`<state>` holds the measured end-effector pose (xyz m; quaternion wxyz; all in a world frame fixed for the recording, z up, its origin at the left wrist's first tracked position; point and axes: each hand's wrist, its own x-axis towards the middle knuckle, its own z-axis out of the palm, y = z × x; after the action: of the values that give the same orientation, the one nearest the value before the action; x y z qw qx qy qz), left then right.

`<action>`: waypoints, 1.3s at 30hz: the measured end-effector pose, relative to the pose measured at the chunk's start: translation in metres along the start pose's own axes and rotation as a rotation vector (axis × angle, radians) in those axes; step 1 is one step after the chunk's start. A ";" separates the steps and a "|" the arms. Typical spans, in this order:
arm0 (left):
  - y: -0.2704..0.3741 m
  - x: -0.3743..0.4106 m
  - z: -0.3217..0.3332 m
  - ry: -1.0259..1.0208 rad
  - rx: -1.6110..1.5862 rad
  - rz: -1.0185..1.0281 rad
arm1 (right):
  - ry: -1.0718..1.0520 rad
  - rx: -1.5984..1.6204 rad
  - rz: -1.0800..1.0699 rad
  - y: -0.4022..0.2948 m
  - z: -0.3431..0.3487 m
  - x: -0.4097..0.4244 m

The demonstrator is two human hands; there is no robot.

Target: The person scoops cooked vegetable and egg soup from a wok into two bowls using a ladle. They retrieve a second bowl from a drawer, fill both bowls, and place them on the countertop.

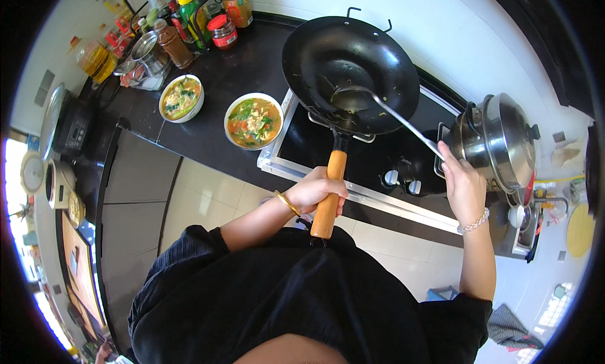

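My left hand is wrapped around the wooden handle of a black wok. The wok sits tilted over the gas stove, its inside facing me. In my right hand is the metal handle of a ladle. The ladle's bowl rests low in the wok, which holds only scraps and a little liquid. To the left, two white bowls of soup with noodles, greens and egg stand on the dark counter: a nearer bowl and a farther bowl.
A lidded steel pot occupies the right burner. Two stove knobs face me. Seasoning bottles, a red-lidded jar and an oil bottle crowd the back left corner. A black cooker stands at far left; a sink lies far right.
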<state>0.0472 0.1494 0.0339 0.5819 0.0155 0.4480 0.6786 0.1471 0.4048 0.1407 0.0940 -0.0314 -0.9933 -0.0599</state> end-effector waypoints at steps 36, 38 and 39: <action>-0.005 0.003 -0.027 -0.110 -0.132 -0.053 | -0.278 -0.448 0.106 -0.077 -0.038 0.062; -0.008 0.003 -0.031 -0.127 -0.148 -0.043 | -0.367 -0.357 0.112 -0.090 -0.045 0.065; -0.009 0.004 -0.032 -0.135 -0.155 -0.038 | -0.371 -0.286 0.111 -0.093 -0.047 0.065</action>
<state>0.0357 0.1325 0.0071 0.6229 0.0077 0.3541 0.6975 0.0855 0.3100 0.1887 -0.0922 -0.1096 -0.9717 -0.1877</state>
